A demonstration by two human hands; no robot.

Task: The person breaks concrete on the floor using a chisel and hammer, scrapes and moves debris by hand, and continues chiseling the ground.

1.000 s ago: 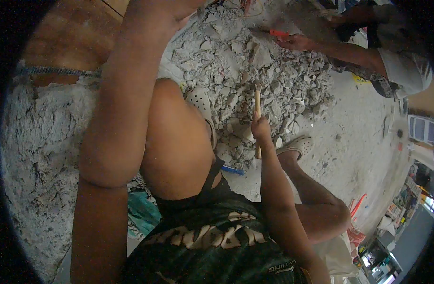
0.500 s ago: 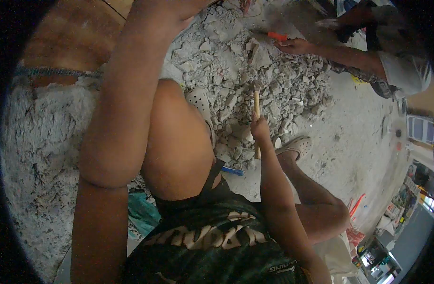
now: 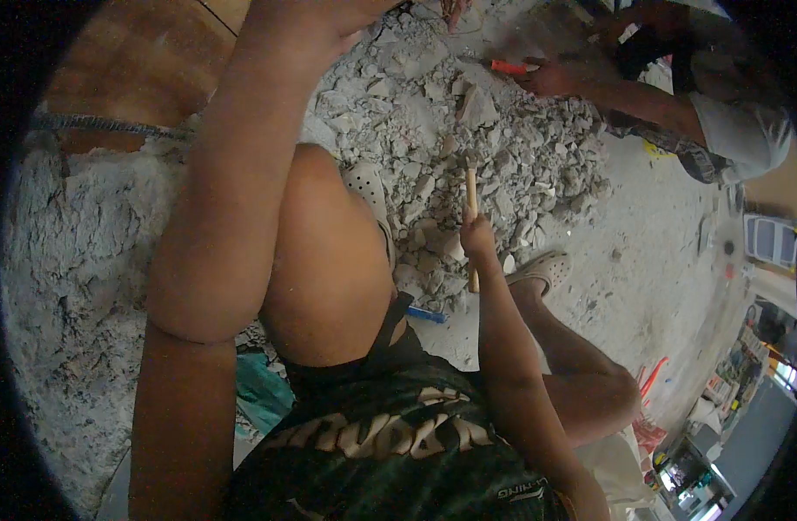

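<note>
My right hand (image 3: 477,237) is closed around the wooden handle of a hammer (image 3: 471,189). The hammer's head lies over broken grey rubble (image 3: 537,148), and the handle's butt sticks out below my fist. At the top edge my left hand (image 3: 359,17) is mostly cut off by the frame, so its fingers and anything in them cannot be made out. My left forearm runs up past my bent knee, above the left side of the rubble.
A co-worker's hand (image 3: 550,80) at upper right holds a red-handled tool (image 3: 508,67). A rough grey wall (image 3: 85,260) stands at left, near wooden boards (image 3: 138,69). A blue object (image 3: 429,315) lies by my thigh. Clutter and a plastic container (image 3: 772,240) are at far right.
The co-worker's hand and the red-handled tool have shifted slightly, with the hand now turned more over the handle. My hands and the hammer stay nearly where they were.
</note>
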